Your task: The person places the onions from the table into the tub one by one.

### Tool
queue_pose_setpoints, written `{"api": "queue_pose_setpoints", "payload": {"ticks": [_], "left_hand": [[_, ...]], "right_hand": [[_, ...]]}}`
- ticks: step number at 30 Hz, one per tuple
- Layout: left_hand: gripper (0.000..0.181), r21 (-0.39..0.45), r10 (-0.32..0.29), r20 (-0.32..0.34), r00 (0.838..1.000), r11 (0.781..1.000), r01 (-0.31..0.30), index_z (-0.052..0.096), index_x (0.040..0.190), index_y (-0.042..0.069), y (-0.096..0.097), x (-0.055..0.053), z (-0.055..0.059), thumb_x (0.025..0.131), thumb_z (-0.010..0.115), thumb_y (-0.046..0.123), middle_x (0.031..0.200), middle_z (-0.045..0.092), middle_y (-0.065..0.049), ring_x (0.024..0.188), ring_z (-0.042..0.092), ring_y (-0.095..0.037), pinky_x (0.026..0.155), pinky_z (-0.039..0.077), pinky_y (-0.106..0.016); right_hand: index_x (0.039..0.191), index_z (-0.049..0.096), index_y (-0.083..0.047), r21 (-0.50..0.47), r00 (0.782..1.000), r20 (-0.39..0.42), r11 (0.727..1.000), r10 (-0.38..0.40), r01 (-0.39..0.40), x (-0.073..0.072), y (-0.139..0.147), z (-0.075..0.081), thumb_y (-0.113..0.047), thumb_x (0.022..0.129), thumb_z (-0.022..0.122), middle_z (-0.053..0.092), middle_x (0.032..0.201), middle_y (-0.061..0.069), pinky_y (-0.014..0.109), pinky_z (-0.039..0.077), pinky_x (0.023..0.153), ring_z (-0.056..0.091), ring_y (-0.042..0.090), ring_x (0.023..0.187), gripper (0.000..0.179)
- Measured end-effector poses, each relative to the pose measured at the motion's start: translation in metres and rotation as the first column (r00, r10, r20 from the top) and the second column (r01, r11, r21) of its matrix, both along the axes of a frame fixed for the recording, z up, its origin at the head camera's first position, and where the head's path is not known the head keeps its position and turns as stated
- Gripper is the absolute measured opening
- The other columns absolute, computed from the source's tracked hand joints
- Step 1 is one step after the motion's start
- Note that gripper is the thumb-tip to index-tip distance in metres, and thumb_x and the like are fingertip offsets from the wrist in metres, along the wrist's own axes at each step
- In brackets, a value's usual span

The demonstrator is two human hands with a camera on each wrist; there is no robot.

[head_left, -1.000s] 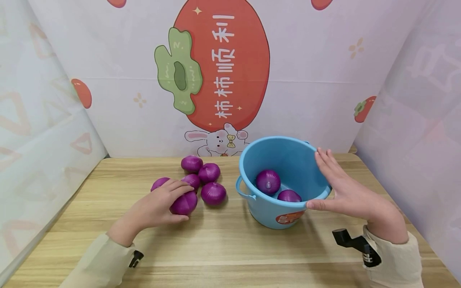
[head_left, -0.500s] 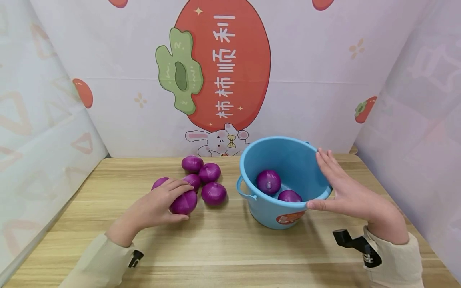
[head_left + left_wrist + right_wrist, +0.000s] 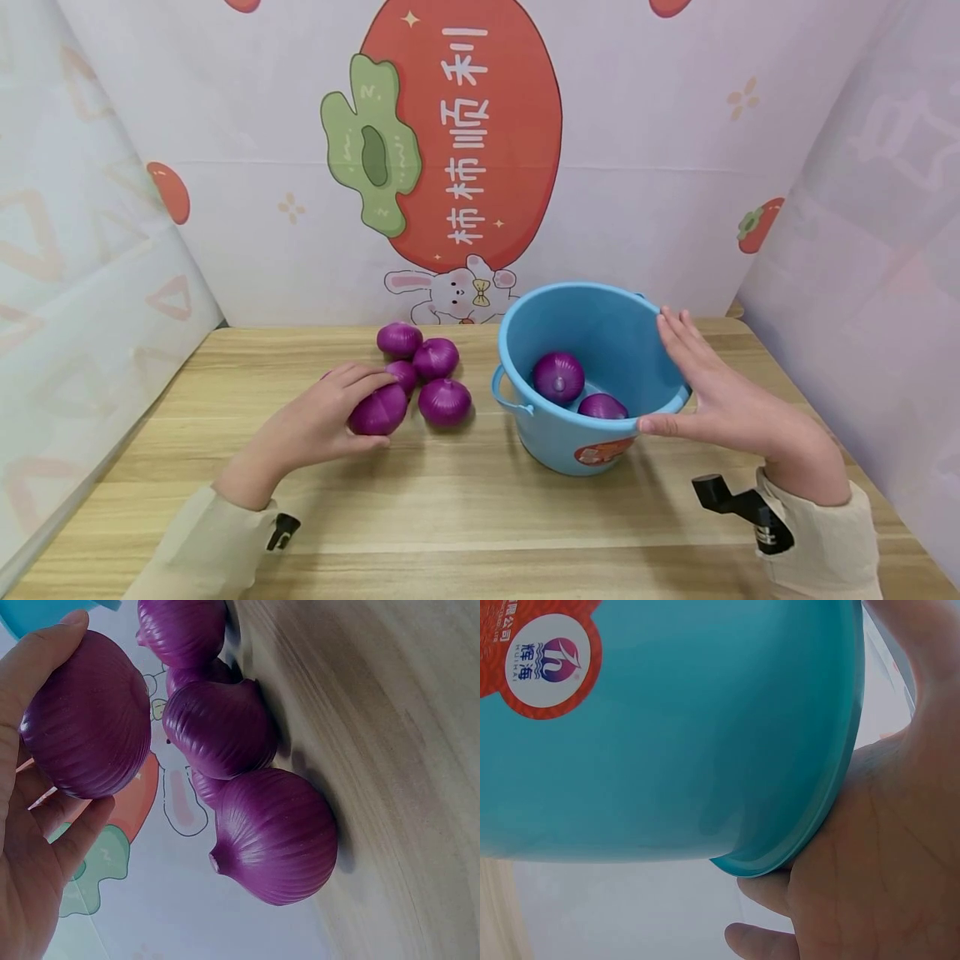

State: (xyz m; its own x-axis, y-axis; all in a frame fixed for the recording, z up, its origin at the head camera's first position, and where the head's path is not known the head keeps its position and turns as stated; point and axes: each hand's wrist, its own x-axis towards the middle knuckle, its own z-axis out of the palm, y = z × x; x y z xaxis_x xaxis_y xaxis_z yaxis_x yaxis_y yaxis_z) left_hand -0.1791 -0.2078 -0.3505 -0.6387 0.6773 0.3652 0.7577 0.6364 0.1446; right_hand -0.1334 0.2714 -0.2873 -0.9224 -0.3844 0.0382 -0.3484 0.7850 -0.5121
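Observation:
In the head view my left hand holds a purple onion, its thumb low on the near side and fingers over the top. The left wrist view shows this onion between thumb and fingers, apart from the tabletop onions. Several more purple onions sit just beyond it; one is mostly hidden behind the hand. My right hand rests on the right rim of a blue bucket, fingers straight and thumb at the near edge. Inside the bucket lie two onions.
The bucket stands on a wooden table, its handle hanging at the left. A printed cloth backdrop rises behind the table, with cloth sides left and right. Black wrist mounts sit on both sleeves.
My left hand has lifted its onion slightly, up and a little left, now covering most of the onion behind it. The right hand and bucket have stayed in place.

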Motion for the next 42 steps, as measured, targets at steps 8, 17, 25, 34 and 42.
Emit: {"api": "queue_pose_setpoints", "payload": {"ticks": [8,17,25,34,42], "left_hand": [[0.077,0.021,-0.017,-0.013,1.0,1.0,0.018,0.06,0.132,0.005,0.001,-0.001,0.006,0.068,0.091,0.032,0.124,0.062,-0.011,0.114,0.06,-0.027,0.087,0.06,-0.042],[0.072,0.079,-0.008,-0.055,0.998,0.997,0.013,0.061,0.127,0.002,-0.001,-0.003,0.012,0.068,0.091,0.03,0.125,0.063,-0.01,0.116,0.059,-0.026,0.089,0.059,-0.044],[0.072,0.103,-0.011,-0.076,0.997,0.994,0.018,0.062,0.128,0.003,0.001,-0.002,0.017,0.068,0.091,0.028,0.126,0.063,-0.01,0.117,0.058,-0.026,0.09,0.058,-0.046],[0.075,0.131,-0.012,-0.09,0.996,0.991,0.024,0.061,0.129,0.003,0.002,-0.001,0.021,0.066,0.092,0.027,0.125,0.063,-0.012,0.115,0.059,-0.026,0.086,0.06,-0.044],[0.073,0.142,-0.019,-0.107,0.994,0.989,0.034,0.061,0.128,0.004,0.007,-0.001,0.026,0.066,0.093,0.027,0.124,0.064,-0.011,0.114,0.058,-0.025,0.085,0.06,-0.043]], "right_hand": [[0.159,-0.007,-0.012,-0.003,1.0,0.002,1.0,0.008,-0.008,-0.001,0.0,0.001,-0.046,0.079,0.08,-0.013,0.168,0.004,0.081,0.019,0.105,-0.02,0.031,0.154,0.124],[0.16,-0.006,-0.012,-0.01,1.0,-0.007,1.0,0.011,-0.011,-0.001,0.0,0.0,-0.045,0.079,0.08,-0.012,0.168,0.005,0.081,0.018,0.105,-0.02,0.032,0.154,0.123],[0.16,-0.006,-0.012,-0.013,1.0,-0.001,1.0,0.005,-0.005,0.0,0.0,0.001,-0.045,0.079,0.081,-0.012,0.168,0.004,0.082,0.018,0.104,-0.021,0.031,0.153,0.123],[0.16,-0.006,-0.011,-0.011,1.0,-0.004,1.0,0.003,-0.003,0.0,0.0,0.0,-0.045,0.078,0.081,-0.012,0.168,0.005,0.082,0.018,0.104,-0.019,0.034,0.153,0.123],[0.159,-0.006,-0.011,0.004,1.0,-0.006,1.0,0.001,-0.001,-0.002,0.001,-0.001,-0.045,0.078,0.081,-0.012,0.168,0.006,0.083,0.021,0.101,-0.019,0.035,0.153,0.124]]}}
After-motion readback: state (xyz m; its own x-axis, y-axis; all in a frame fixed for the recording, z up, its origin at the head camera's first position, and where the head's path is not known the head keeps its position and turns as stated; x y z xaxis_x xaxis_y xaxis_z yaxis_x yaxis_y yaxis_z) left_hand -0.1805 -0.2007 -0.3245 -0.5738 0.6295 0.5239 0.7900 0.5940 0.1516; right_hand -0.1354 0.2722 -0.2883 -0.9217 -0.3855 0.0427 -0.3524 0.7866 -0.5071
